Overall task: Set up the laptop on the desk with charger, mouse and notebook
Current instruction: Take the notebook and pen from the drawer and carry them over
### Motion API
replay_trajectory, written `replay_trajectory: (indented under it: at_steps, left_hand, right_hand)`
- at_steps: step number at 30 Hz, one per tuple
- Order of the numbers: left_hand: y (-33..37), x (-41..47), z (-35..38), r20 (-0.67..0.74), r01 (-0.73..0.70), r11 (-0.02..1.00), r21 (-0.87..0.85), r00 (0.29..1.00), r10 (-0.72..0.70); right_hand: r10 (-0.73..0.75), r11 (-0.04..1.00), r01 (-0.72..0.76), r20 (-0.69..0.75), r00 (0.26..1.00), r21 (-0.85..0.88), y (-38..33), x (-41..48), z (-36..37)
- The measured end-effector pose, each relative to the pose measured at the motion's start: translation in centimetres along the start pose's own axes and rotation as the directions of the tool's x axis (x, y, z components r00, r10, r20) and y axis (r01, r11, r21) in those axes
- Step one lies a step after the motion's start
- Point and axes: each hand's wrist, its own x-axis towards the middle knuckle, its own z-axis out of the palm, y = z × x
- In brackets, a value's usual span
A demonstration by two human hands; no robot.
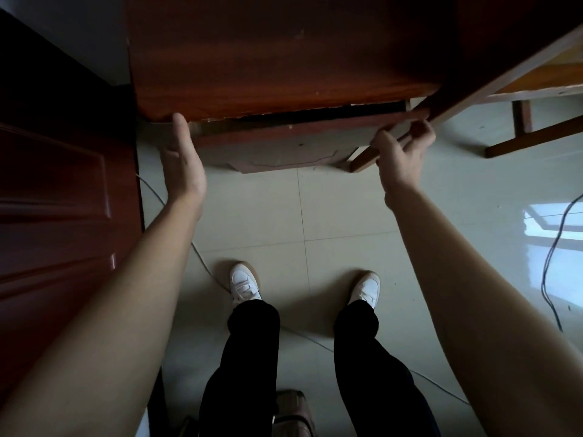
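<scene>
Both arms stretched forward: left hand (183,165) flat, fingers straight, tips touching the desk (284,58) front edge near its left corner, right hand (400,152) curled, gripping the right corner edge; desk sits dead ahead, door (56,184) to its left.

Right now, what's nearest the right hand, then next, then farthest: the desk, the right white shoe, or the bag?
1. The desk: the right hand grips its right front edge.
2. The right white shoe: on the floor below, toward the person.
3. The bag: bottom of the view, behind the feet.
</scene>
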Motion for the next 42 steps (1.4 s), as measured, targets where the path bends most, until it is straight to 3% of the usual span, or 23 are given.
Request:
replay_trajectory:
  at_steps: [5, 9, 15, 18, 21, 23, 25, 26, 28, 30, 32, 33, 35, 37, 38, 40, 42]
  left_hand:
    - [-2.7, -2.9, -0.4, -0.066, 0.079, 0.997, -0.003, 0.995, -0.079]
    - [-3.8, -4.2, -0.1, -0.133, 0.144, 0.984, -0.105, 0.979, -0.157]
    - [-4.3, -4.1, 0.0, -0.094, 0.241, 0.953, -0.182, 0.961, -0.261]
    - [-4.6, -3.7, -0.5, -0.066, 0.258, 0.960, -0.107, 0.962, -0.265]
    - [-4.2, -3.4, -0.6, -0.066, 0.185, 0.982, -0.028, 0.980, -0.186]
    - [-4.0, -3.1, -0.6, -0.059, 0.110, 0.991, 0.076, 0.993, -0.105]
    - [-3.7, -3.1, -0.6, -0.059, 0.020, 0.943, 0.333, 0.998, 0.000]
    - [-3.8, -3.1, -0.7, -0.062, -0.047, 0.874, 0.483, 0.994, 0.088]
    - [-3.5, -3.3, -1.1, -0.022, -0.208, 0.696, 0.687, 0.951, 0.307]
    - [-3.0, -3.3, -1.3, 0.035, -0.358, 0.592, 0.722, 0.873, 0.486]
    - [-2.5, -3.2, -1.2, 0.163, -0.541, 0.473, 0.695, 0.759, 0.630]
    - [-2.2, -3.0, -0.9, 0.248, -0.624, 0.444, 0.642, 0.718, 0.651]
    - [-1.3, -2.9, 0.3, 0.374, -0.659, 0.569, 0.491, 0.750, 0.546]
    - [-0.2, -2.5, 1.8, 0.416, -0.481, 0.767, 0.424, 0.856, 0.307]
    - [0.4, -2.3, 2.6, 0.415, -0.360, 0.831, 0.424, 0.893, 0.175]
    - [1.7, -1.8, 4.2, 0.394, -0.147, 0.901, 0.409, 0.919, -0.029]
    - [2.5, -1.6, 5.2, 0.354, -0.056, 0.914, 0.402, 0.930, -0.099]
  right_hand:
    - [0.022, 0.998, -0.022, 0.003, 1.000, -0.059, 1.7, -2.4, -1.6]
    - [0.045, 0.999, -0.044, 0.021, 0.999, -0.031, 2.9, -3.2, -2.3]
    - [0.211, 0.956, -0.226, 0.095, 0.973, 0.189, 3.6, -3.3, -2.3]
    - [0.311, 0.902, -0.322, 0.084, 0.947, 0.288, 3.6, -2.8, -2.1]
    - [0.304, 0.943, -0.299, -0.016, 0.953, 0.145, 3.4, -2.4, -1.8]
    - [0.206, 0.977, -0.211, -0.093, 0.974, -0.037, 3.2, -2.7, -1.4]
    - [-0.056, 0.951, 0.007, -0.151, 0.987, -0.308, 2.5, -3.3, -0.9]
    - [-0.206, 0.886, 0.129, -0.130, 0.970, -0.446, 2.2, -3.5, -0.7]
    - [-0.418, 0.703, 0.346, 0.032, 0.908, -0.621, 1.3, -3.3, -0.1]
    - [-0.416, 0.655, 0.438, 0.190, 0.889, -0.616, 0.3, -2.9, 0.7]
    - [-0.244, 0.747, 0.334, 0.230, 0.942, -0.575, -1.3, -2.5, 1.7]
    - [-0.116, 0.816, 0.211, 0.204, 0.972, -0.538, -2.1, -2.0, 2.4]
    - [0.202, 0.926, -0.149, 0.120, 0.972, -0.348, -3.2, -0.6, 3.8]
    - [0.463, 0.886, -0.457, 0.114, 0.879, -0.074, -3.5, 0.7, 4.7]
    - [0.515, 0.850, -0.526, 0.150, 0.844, 0.040, -3.3, 1.2, 4.9]
    - [0.532, 0.808, -0.570, 0.230, 0.815, 0.151, -2.9, 1.4, 5.2]
    - [0.515, 0.803, -0.570, 0.280, 0.810, 0.174, -2.4, 1.3, 5.4]
